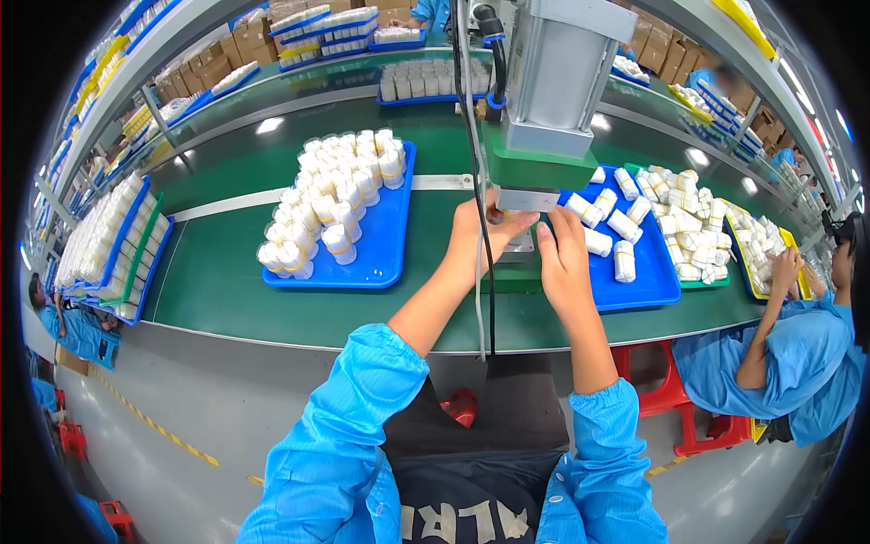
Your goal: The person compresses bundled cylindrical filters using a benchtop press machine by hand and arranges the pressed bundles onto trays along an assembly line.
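Both hands are at the press, below its green plate and around the metal block at its lower end. My left hand is closed at the left side of that block, thumb pointing right; whatever is between its fingers is hidden. My right hand is at the block's right side with fingers stretched upward and thumb apart, and I see nothing held in it. Closest to it are white cylindrical pieces lying loose on a blue tray.
Left of the press, a blue tray bears upright white pieces in clear cups. Cables hang before the press. Stacked trays stand far left. Right are a green tray of pieces and a seated co-worker.
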A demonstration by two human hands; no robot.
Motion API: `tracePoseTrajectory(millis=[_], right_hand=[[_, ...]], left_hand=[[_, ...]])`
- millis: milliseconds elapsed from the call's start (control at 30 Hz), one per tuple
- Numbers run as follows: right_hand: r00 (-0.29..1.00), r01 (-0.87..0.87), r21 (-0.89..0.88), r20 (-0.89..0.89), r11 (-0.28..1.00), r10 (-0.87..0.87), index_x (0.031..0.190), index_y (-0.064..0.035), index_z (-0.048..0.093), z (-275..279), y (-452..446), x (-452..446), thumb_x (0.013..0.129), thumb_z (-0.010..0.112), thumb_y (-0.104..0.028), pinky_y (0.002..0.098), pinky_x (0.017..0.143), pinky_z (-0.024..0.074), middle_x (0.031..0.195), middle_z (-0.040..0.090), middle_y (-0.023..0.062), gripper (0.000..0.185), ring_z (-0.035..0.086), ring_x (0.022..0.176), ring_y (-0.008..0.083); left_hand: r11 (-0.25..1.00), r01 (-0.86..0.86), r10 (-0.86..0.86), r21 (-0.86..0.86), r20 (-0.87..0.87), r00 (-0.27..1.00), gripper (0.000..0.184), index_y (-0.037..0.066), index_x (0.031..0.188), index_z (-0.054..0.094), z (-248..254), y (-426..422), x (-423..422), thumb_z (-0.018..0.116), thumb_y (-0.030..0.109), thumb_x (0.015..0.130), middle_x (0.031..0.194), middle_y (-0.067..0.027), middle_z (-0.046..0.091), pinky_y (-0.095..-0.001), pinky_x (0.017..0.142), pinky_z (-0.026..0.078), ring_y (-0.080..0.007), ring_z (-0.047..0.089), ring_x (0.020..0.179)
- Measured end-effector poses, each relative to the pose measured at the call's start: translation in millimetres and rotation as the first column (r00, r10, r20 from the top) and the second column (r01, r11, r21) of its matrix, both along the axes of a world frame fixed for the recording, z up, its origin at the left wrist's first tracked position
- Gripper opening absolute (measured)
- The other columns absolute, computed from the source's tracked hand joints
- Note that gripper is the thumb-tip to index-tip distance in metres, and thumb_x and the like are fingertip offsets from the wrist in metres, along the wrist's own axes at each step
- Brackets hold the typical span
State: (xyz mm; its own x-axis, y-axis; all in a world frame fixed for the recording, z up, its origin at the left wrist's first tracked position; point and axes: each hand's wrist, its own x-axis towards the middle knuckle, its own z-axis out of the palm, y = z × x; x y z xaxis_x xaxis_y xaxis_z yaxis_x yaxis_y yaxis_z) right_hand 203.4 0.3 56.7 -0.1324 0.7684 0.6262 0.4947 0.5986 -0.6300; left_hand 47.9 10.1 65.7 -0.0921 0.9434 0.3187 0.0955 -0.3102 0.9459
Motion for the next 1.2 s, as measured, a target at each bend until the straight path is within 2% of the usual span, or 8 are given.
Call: tracePoseTrajectory(millis=[267, 367, 500, 700, 833, 1000, 1067, 1200], right_hand=[[0.984, -0.151, -0.151, -0.116, 0.977, 0.134, 0.125, 0.0046, 0.058, -10.0, 8.0, -4.9, 0.099, 0.044, -0.015, 0.0411, 0.105, 0.0377, 0.129, 0.055, 0.0207, 0.035, 0.05, 0.122, 0.0371], [0.981, -0.175, -0.084, -0.1, 0.981, 0.166, 0.126, 0.005, 0.057, -23.9, 2.7, -8.8, 0.099, 0.046, -0.016, 0.0406, 0.106, 0.0375, 0.132, 0.054, 0.021, 0.037, 0.051, 0.122, 0.0371], [0.981, -0.176, -0.068, -0.093, 0.982, 0.169, 0.127, 0.0058, 0.056, -27.7, 2.9, -10.3, 0.096, 0.052, -0.015, 0.0403, 0.105, 0.0395, 0.134, 0.053, 0.0208, 0.038, 0.051, 0.122, 0.0374], [0.982, -0.186, -0.181, -0.076, 0.966, 0.175, 0.126, 0.0053, 0.057, -25.7, -1.2, -8.3, 0.092, 0.058, -0.012, 0.0399, 0.102, 0.0419, 0.133, 0.054, 0.0204, 0.039, 0.052, 0.12, 0.0369], [0.987, -0.15, -0.086, -0.072, 0.985, 0.144, 0.125, 0.0034, 0.058, -30.1, 1.4, -11.6, 0.089, 0.06, -0.011, 0.0384, 0.1, 0.0433, 0.132, 0.054, 0.0197, 0.039, 0.053, 0.118, 0.0362], [0.986, -0.149, -0.122, -0.099, 0.981, 0.137, 0.115, 0.0008, 0.061, -11.1, -0.1, -20.2, 0.082, 0.066, -0.01, 0.0395, 0.084, 0.0488, 0.112, 0.06, 0.018, 0.035, 0.061, 0.096, 0.0339], [0.998, -0.014, -0.081, 0.06, 0.997, 0.019, 0.107, -0.0006, 0.062, -23.5, 10.4, -15.0, 0.081, 0.069, -0.013, 0.0392, 0.081, 0.0492, 0.103, 0.062, 0.0179, 0.03, 0.061, 0.092, 0.0344], [1.0, 0.023, -0.179, 0.017, 0.984, -0.02, 0.114, 0.001, 0.064, -39.9, 19.9, -13.9, 0.083, 0.071, -0.015, 0.0368, 0.086, 0.0489, 0.105, 0.066, 0.0158, 0.035, 0.063, 0.096, 0.026]], left_hand=[[0.988, -0.085, 0.102, 0.129, -0.126, 0.987, 0.041, 0.003, 0.11, 0.07, -5.3, -15.4, -0.2, 0.083, 0.026, 0.079, 0.085, -0.0052, 0.069, -0.0289, 0.071, 0.049, -0.0128, 0.058, 0.077], [0.98, -0.065, 0.123, 0.189, -0.316, 0.941, 0.043, -0.001, 0.11, 0.068, -13.3, -15.4, -9.7, 0.08, 0.028, 0.081, 0.096, -0.0119, 0.068, -0.0309, 0.076, 0.05, -0.0189, 0.063, 0.083], [0.996, 0.019, 0.002, 0.093, -0.215, 0.977, 0.039, -0.002, 0.111, 0.068, -20.7, -16.3, -16.4, 0.076, 0.027, 0.086, 0.1, -0.0162, 0.069, -0.0341, 0.085, 0.05, -0.0235, 0.065, 0.091], [0.988, -0.003, 0.035, 0.156, -0.199, 0.979, 0.046, -0.002, 0.112, 0.068, -34.0, -9.0, -15.6, 0.081, 0.028, 0.081, 0.095, -0.0157, 0.068, -0.0346, 0.078, 0.052, -0.0252, 0.065, 0.083], [0.981, 0.001, 0.029, 0.195, -0.149, 0.988, 0.039, -0.001, 0.107, 0.069, -30.8, -13.0, -14.2, 0.077, 0.029, 0.084, 0.094, -0.0171, 0.068, -0.0374, 0.08, 0.052, -0.0299, 0.065, 0.087], [0.981, 0.007, 0.033, 0.191, -0.205, 0.978, 0.031, 0.001, 0.108, 0.07, -32.8, -14.9, -14.7, 0.071, 0.025, 0.088, 0.107, -0.0166, 0.069, -0.0371, 0.089, 0.051, -0.0277, 0.066, 0.098], [0.965, -0.024, 0.099, 0.26, -0.28, 0.955, 0.029, 0.0, 0.101, 0.069, -41.2, -7.8, -17.2, 0.075, 0.021, 0.082, 0.096, -0.0195, 0.068, -0.0412, 0.083, 0.052, -0.0365, 0.065, 0.092], [0.929, -0.055, 0.126, 0.366, -0.171, 0.977, 0.023, 0.002, 0.1, 0.067, -41.0, -11.1, -10.0, 0.065, 0.015, 0.081, 0.099, -0.0219, 0.068, -0.0456, 0.084, 0.05, -0.0412, 0.063, 0.094]])
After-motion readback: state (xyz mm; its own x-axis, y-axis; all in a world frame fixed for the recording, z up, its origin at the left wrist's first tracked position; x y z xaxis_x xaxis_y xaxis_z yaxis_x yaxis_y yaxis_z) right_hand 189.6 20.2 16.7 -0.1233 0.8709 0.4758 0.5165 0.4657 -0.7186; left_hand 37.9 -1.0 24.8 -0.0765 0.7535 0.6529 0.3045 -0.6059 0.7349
